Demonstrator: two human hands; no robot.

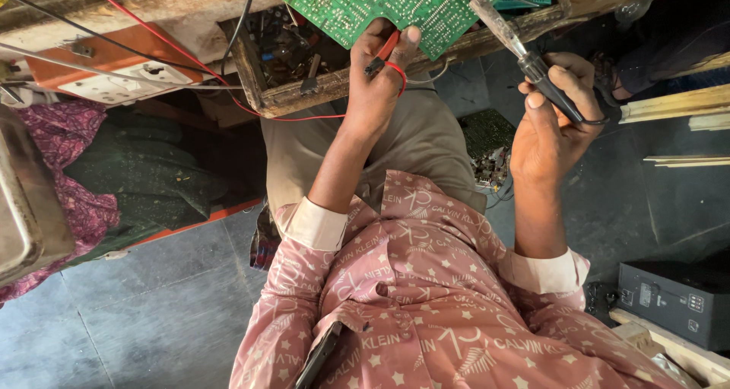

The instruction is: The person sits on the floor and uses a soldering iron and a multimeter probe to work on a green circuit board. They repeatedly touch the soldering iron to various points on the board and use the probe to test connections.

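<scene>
My left hand [378, 73] grips the lower edge of a green circuit board [380, 5] at the top of the view, solder side towards me. A red wire [397, 73] loops under its fingers and a red and black clip is pinched against the board. My right hand [549, 127] is shut around the black handle of a soldering iron [525, 54]. The iron's metal shaft slants up and left, reaching the board's right part. Both forearms come out of pink patterned sleeves with white cuffs.
A wooden tray [262, 96] of electronic parts lies under the board. An orange and white switch board [122, 73] with wires sits at the left, beside cloth and a metal container [23, 206]. A second circuit board [487, 142] lies on the floor. A black box [673, 301] and wooden strips are at the right.
</scene>
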